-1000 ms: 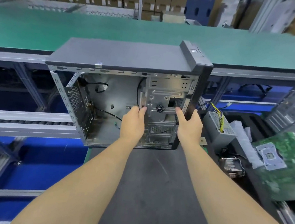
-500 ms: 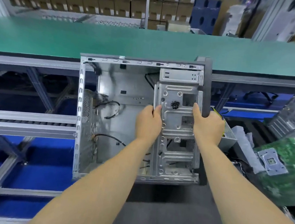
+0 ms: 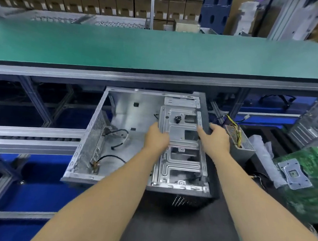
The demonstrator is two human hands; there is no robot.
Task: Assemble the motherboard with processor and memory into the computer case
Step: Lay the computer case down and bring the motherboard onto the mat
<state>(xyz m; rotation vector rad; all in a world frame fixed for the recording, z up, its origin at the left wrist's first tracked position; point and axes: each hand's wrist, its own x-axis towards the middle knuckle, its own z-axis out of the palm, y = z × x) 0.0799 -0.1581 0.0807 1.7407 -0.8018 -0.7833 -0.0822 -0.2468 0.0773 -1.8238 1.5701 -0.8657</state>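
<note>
The case (image 3: 124,136) lay on its side, open face up, on the dark mat (image 3: 181,232), its left end overhanging the mat's edge. Its thin sheet-metal walls were dull grey, the left wall perforated, and black cables curled loose on its floor. The left hand (image 3: 157,138) gripped the left edge of the drive cage (image 3: 181,142), a stamped, ribbed plate inside the case's right half. The right hand (image 3: 214,141) held the case's right rim, thumb on the cage, fingers over the black front panel. To finish the setting-down well, the case probably needed sliding fully onto the mat, flat and square, with cables swept clear of the floor. Right of the case stood a boxy mesh power supply (image 3: 240,143); farther right lay the green motherboard (image 3: 316,178), blurred, with its shiny square socket bracket.
</note>
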